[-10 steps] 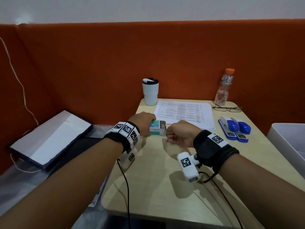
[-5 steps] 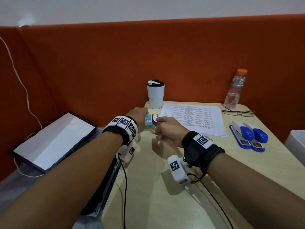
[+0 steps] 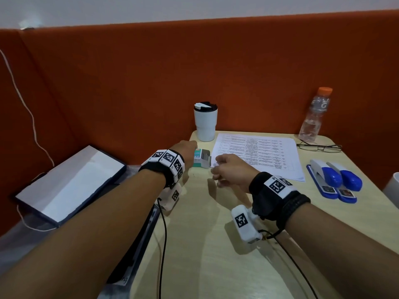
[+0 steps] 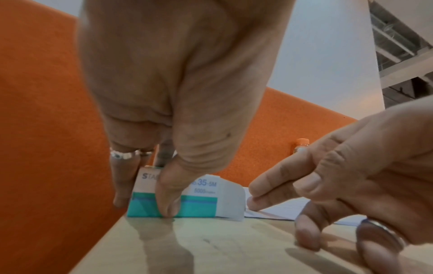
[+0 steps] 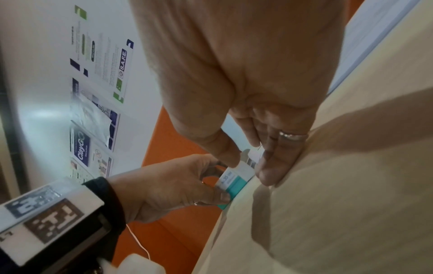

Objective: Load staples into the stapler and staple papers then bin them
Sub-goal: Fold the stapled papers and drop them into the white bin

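Note:
A small teal-and-white staple box (image 3: pixel 201 160) sits near the table's back left corner with its right end flap open. My left hand (image 3: pixel 186 148) grips it, thumb (image 4: pixel 167 200) on the near face and fingers behind and at the left end. My right hand (image 3: pixel 219 167) hovers just right of the flap with fingers loosely curled, and I see nothing held between them. In the right wrist view the box (image 5: pixel 234 178) lies beyond my thumb and fingers. Printed papers (image 3: pixel 259 152) lie behind the right hand. Two blue-and-white staplers (image 3: pixel 332 180) rest side by side at the right.
A white tumbler (image 3: pixel 205 123) stands just behind the box. A clear bottle (image 3: pixel 313 117) and glasses (image 3: pixel 319 146) are at the back right. A white bin's rim (image 3: pixel 394 186) shows at the right edge. A flat white-topped case (image 3: pixel 69 182) lies off the table's left side.
Both hands shifted with the box toward the back left corner. The right hand, at the box's end earlier, has drawn slightly back from the flap.

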A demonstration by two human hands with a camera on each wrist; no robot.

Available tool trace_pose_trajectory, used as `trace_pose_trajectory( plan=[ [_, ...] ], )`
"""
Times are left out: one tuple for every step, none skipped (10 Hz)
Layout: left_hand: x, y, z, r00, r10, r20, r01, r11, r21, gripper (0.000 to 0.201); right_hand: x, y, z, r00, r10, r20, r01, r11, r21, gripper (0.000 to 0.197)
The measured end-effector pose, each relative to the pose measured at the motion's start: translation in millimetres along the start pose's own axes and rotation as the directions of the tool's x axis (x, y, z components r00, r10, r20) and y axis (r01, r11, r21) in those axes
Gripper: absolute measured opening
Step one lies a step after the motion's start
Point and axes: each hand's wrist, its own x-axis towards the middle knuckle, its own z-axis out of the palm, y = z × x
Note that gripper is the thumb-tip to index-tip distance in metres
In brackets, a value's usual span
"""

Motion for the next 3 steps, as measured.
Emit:
trace_pose_trajectory(
  plan=[
    [-3.5,5.4,1.4,1.0,-0.006,-0.003,0.006,1.0,0.017,0.058,-5.5,0.5,-1.2,1.0,-0.019,0.001,0.019,1.0,-0.02,0.057],
    [-6.9,9.5,6.8,0.999,-0.025,-0.037,0.026,0.999,0.031,0.061,-7.7,3.4,-2.9,0.999,-0.039,-0.006,0.04,0.998,0.056,0.064],
    [-15.1,18.6,-1.4,0.998,-0.031,-0.058,0.031,0.999,-0.01,0.065,-14.7,2.0,-11.4,0.996,-0.08,-0.028,0.079,0.996,-0.045,0.064]
  ],
)
